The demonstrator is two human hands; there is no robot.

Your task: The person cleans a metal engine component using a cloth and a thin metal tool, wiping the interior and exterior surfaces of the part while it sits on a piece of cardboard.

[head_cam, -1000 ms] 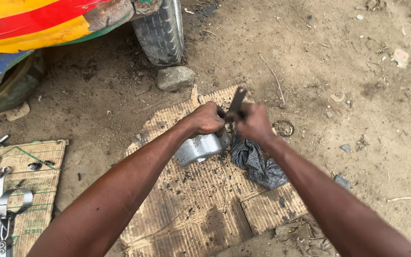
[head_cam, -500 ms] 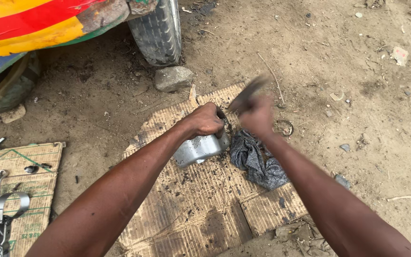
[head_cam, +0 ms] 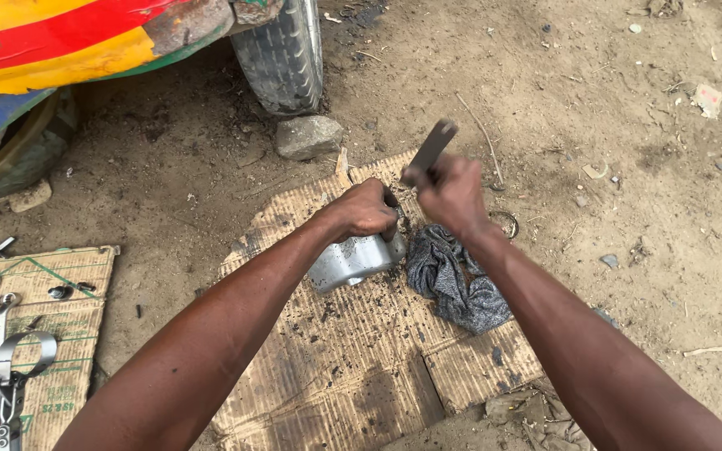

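My left hand (head_cam: 368,210) grips the top of a silver metal casing (head_cam: 349,261) that rests on a sheet of dirty cardboard (head_cam: 353,351). My right hand (head_cam: 451,190) is raised just right of it, closed on a dark flat metal tool (head_cam: 429,150) that points up and away. A crumpled grey rag (head_cam: 453,280) lies on the cardboard under my right wrist, beside the casing.
A vehicle tyre (head_cam: 282,52) and a painted red and yellow body panel (head_cam: 85,38) stand at the top left, with a stone (head_cam: 308,136) in front of the tyre. Spanners and a metal clamp (head_cam: 6,359) lie on a second cardboard piece at far left. A small ring (head_cam: 505,223) lies on the dirt.
My right hand has lifted the dark tool up and away from the casing. My left hand has stayed on the casing.
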